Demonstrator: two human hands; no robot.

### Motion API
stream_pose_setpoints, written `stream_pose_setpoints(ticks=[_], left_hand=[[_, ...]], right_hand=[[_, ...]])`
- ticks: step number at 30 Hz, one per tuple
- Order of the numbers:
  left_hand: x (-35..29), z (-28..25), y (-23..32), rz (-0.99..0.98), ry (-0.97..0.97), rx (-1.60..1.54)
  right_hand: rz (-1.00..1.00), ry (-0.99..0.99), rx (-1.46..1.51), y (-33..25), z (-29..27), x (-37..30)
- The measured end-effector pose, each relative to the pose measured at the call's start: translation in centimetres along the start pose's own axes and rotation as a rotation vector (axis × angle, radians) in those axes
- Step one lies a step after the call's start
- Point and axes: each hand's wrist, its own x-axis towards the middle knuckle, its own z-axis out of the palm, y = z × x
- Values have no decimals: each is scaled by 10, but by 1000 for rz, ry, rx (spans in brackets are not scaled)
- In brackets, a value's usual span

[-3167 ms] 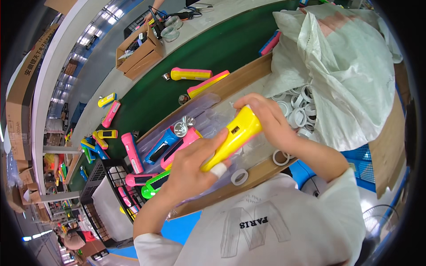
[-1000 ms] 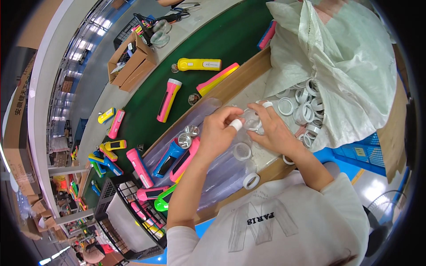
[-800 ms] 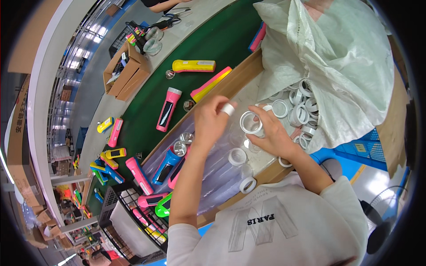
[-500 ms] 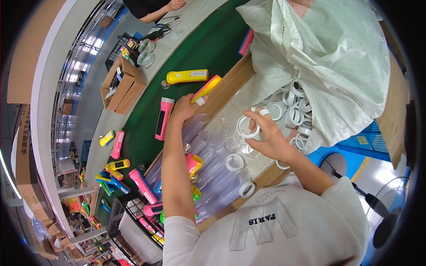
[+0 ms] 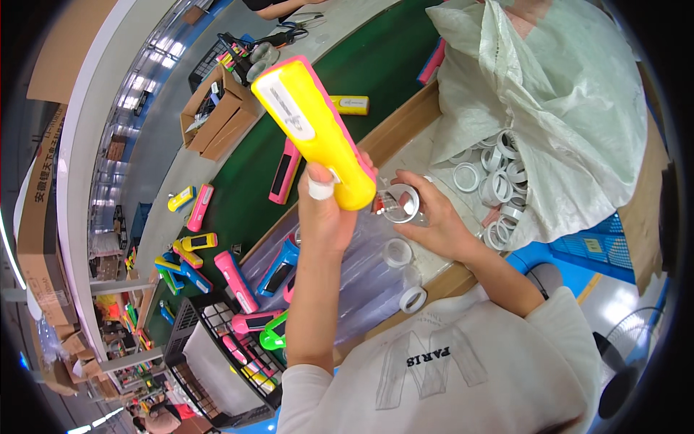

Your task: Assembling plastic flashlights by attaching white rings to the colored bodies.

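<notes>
My left hand [image 5: 329, 220] is closed round a yellow and pink flashlight [image 5: 311, 119], raised and tilted, its lower end toward my right hand. A white band wraps the left thumb. Between the fingers and thumb of my right hand [image 5: 442, 220] is a white ring [image 5: 413, 204] with a clear piece at it, close beside the flashlight's lower end. Whether the two touch, I cannot tell. Below lie long clear plastic sleeves of stacked parts [image 5: 347, 289], with more white rings [image 5: 397, 252] at their ends.
A white woven sack [image 5: 542, 108] spills loose white rings [image 5: 497, 186] at the right. Several coloured flashlights [image 5: 235, 282] lie on the green belt [image 5: 246, 188]. A black basket [image 5: 191, 329] stands near left, a cardboard box [image 5: 220, 119] beyond the belt. Another person's arm [image 5: 278, 9] shows at the far side.
My left hand has lifted the yellow and pink flashlight off the belt side and brought it nearer, beside the right hand. My right hand still holds the ring, turned somewhat.
</notes>
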Motion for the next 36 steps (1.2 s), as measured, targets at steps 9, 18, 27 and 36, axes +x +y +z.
stream_pose_setpoints(ticks=[9, 18, 27, 36], left_hand=[[-46, -15, -37, 265, -295, 25], [-74, -12, 0, 399, -731, 576], [-88, -21, -27, 356, -628, 488], [-95, -30, -34, 429, 2, 156]], right_hand=[[50, -116, 358, -8, 9, -10], [214, -374, 540, 4, 8, -10], [225, -478, 617, 7, -4, -16], [129, -384, 501, -1, -2, -16]])
